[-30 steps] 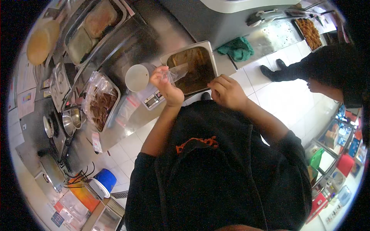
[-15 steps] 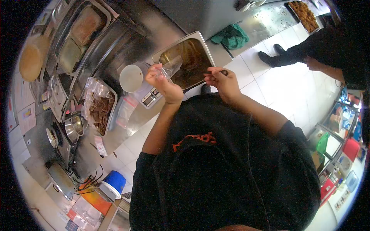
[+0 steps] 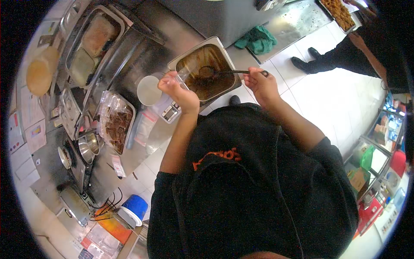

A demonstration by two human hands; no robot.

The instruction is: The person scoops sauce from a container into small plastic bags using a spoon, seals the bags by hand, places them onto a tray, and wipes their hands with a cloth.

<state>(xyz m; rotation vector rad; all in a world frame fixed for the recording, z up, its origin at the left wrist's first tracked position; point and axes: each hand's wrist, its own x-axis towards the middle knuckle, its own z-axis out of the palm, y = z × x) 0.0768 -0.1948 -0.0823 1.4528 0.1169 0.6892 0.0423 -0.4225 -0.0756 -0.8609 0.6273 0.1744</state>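
My left hand (image 3: 180, 93) is closed on a clear plastic bag (image 3: 183, 75), held up at the near left edge of a deep steel pan (image 3: 234, 64). Brown sauce (image 3: 215, 88) coats the inside of the pan and lies in its bottom. My right hand (image 3: 262, 86) grips the dark handle of a ladle (image 3: 235, 72) from the right side. The ladle's bowl is over the inside of the pan, close to the bag; whether it touches the sauce I cannot tell.
A white tub (image 3: 148, 90) stands near a digital scale (image 3: 170, 113) on the steel counter. Left of them is a tray of bagged brown portions (image 3: 118, 125). A green cloth (image 3: 257, 40) lies beyond the pan. Another person (image 3: 358, 56) stands at the right by a food tray (image 3: 337, 15).
My right hand has moved right and slightly away from the bag, and the ladle now shows stretched across the pan. My left hand has shifted slightly left with the bag.
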